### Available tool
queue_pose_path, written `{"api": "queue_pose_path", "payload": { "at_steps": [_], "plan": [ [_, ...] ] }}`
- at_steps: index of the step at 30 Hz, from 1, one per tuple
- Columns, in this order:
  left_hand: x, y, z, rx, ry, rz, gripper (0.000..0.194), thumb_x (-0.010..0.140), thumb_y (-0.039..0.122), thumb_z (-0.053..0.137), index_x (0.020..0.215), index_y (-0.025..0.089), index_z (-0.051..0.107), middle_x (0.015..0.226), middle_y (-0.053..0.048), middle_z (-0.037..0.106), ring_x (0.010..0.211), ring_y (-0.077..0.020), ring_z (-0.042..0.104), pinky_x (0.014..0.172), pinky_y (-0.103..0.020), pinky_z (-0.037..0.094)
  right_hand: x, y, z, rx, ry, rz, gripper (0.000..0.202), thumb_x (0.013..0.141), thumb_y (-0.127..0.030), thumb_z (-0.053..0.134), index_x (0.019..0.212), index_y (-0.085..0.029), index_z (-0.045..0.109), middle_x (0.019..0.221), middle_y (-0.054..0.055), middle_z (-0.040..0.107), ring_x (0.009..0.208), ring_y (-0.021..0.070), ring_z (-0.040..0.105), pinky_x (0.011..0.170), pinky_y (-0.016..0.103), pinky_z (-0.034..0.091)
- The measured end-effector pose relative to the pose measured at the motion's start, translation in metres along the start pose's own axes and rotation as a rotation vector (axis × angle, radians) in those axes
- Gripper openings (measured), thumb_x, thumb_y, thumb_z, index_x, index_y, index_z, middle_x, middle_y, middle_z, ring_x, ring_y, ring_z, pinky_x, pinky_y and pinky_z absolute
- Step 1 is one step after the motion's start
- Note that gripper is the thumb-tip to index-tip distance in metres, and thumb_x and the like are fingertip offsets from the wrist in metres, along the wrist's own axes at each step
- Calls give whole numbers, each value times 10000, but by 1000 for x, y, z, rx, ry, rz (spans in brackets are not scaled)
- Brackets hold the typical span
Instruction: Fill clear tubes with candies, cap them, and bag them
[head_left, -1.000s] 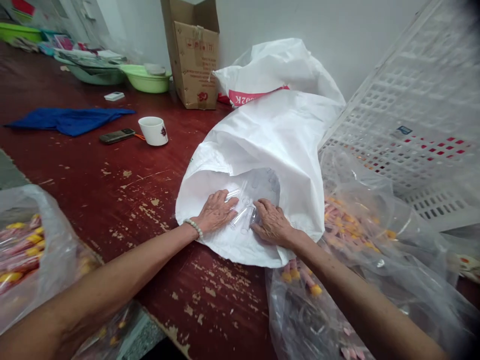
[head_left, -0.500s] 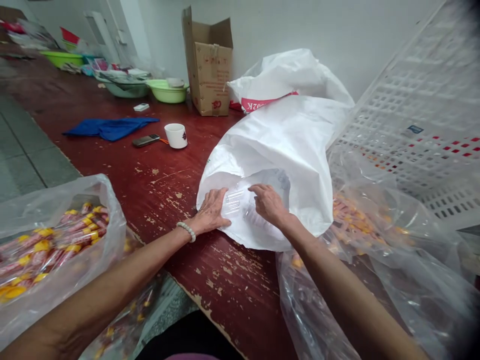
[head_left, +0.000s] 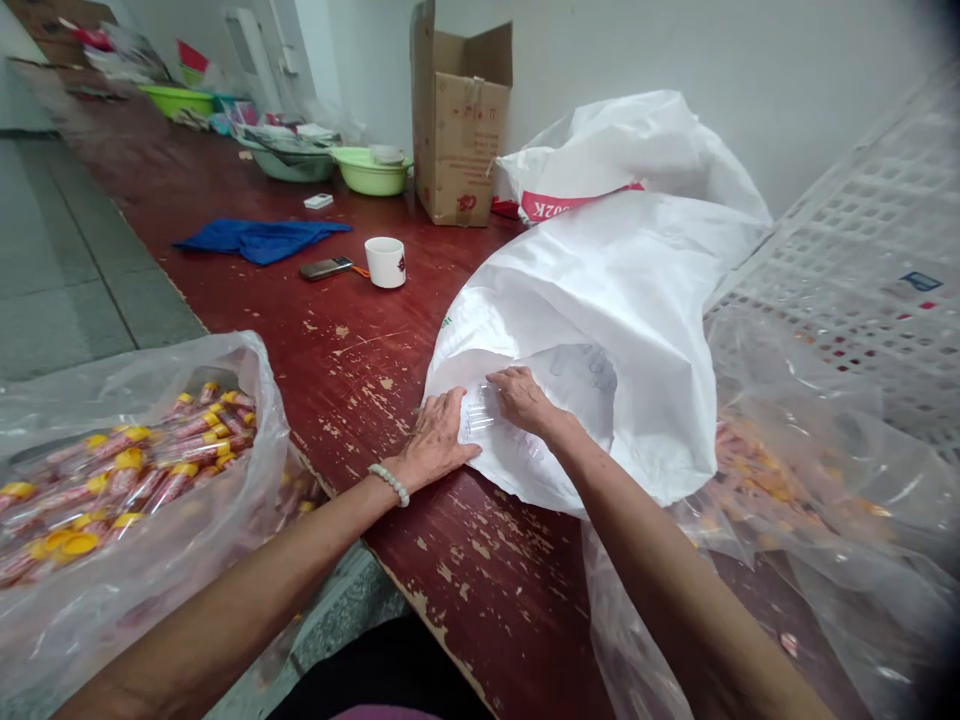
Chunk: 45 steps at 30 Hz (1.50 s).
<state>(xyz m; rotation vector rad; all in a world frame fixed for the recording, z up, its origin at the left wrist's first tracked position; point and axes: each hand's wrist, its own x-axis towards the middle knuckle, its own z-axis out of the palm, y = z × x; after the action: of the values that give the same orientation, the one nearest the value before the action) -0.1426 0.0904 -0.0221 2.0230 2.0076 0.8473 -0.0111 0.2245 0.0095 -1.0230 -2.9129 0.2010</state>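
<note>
Right hand (head_left: 523, 400) shifted leftward in sack (head_left: 592, 265), bag (head_left: 268, 400) left, crate (head_left: 847, 285) right

Clear, slender plastic tubes (head_left: 480, 412): now lined up, no longer scattered.
Bare right hand (head_left: 523, 398): shifted to their far side.

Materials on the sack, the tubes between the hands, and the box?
Sack: likely woven plastic, white with a slight sheen; broad, stiffish creases, but no weave visible.
Tubes: clear and glossy, probably plastic; bright streaks of reflection, see-through walls. Glass can't be ruled out.
Box: cardboard by the look, matte brown, with printed marks and raised flaps.
</note>
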Motion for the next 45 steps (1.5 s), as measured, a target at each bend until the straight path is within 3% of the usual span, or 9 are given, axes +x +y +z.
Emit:
{"api": "queue_pose_path", "payload": {
  "at_steps": [7, 15, 20, 24, 30, 34, 37, 40, 45],
  "plan": [
    [5, 3, -7, -23, -48, -44, 645, 630, 226, 719, 1171, 152, 375, 1040, -102, 517, 991, -286, 480, 911, -437, 421, 0, 10, -5, 5, -26, 60, 370, 866, -129, 448, 1190, -156, 624, 1151, 115, 639, 1045, 210, 560, 960, 315, 309],
    [10, -3, -18, -115, -96, -36, 757, 607, 217, 738, 1244, 141, 336, 1113, -126, 493, 1066, -289, 495, 946, -444, 424, -1, 2, -4, 45, -37, 62, 405, 888, -104, 396, 1235, -160, 597, 1159, 119, 633, 1045, 203, 574, 950, 294, 349],
    [23, -8, -18, -128, -113, 1, 414, 840, 228, 493, 1240, 156, 418, 1094, -118, 526, 1065, -249, 513, 961, -421, 417, 1, 3, 2, 90, 1, 126, 376, 853, -109, 442, 1186, -148, 612, 1090, 131, 638, 1003, 210, 589, 912, 296, 397],
    [46, -14, -10, 37, -140, 74, 390, 813, 118, 445, 1181, 196, 548, 1096, -109, 543, 1100, -259, 477, 993, -435, 371, -1, 6, -5, 134, 99, 228, 404, 826, -104, 439, 1209, -122, 568, 1118, 147, 591, 972, 194, 594, 865, 282, 439],
    [70, -20, -7, 33, -190, 105, 276, 752, 183, 566, 1014, 188, 652, 998, -91, 619, 1001, -267, 526, 933, -409, 398, -26, 15, -41, 557, 342, 394, 303, 783, -212, 539, 1074, -180, 616, 1017, 50, 635, 816, 145, 603, 751, 267, 484],
    [67, -17, -24, -57, -146, 69, 300, 760, 225, 553, 1040, 154, 634, 861, -55, 647, 817, -200, 578, 765, -302, 452, -55, 13, -55, 768, 288, 459, 414, 743, -295, 620, 1123, -146, 550, 901, 54, 652, 728, 150, 601, 618, 261, 470],
    [63, -14, -42, -166, -65, 20, 288, 729, 256, 586, 984, 151, 671, 722, -7, 618, 650, -141, 551, 655, -248, 429, -74, 4, -46, 801, 119, 450, 438, 753, -367, 639, 1109, -137, 532, 832, 56, 655, 677, 149, 600, 577, 259, 452],
    [63, -11, -52, -87, 3, 44, 243, 729, 267, 609, 923, 146, 689, 662, -5, 576, 633, -146, 528, 658, -262, 410, -82, -9, -28, 766, 52, 428, 444, 776, -410, 650, 1110, -150, 513, 817, 50, 668, 671, 148, 617, 593, 256, 450],
    [76, -4, -28, 175, -147, 314, 297, 796, 426, 625, 869, 138, 640, 900, -99, 590, 903, -245, 527, 828, -349, 395, -74, -33, -9, 435, 91, 442, 419, 842, -427, 617, 1117, -132, 503, 873, 113, 697, 865, 238, 657, 738, 322, 462]
  ]
}}
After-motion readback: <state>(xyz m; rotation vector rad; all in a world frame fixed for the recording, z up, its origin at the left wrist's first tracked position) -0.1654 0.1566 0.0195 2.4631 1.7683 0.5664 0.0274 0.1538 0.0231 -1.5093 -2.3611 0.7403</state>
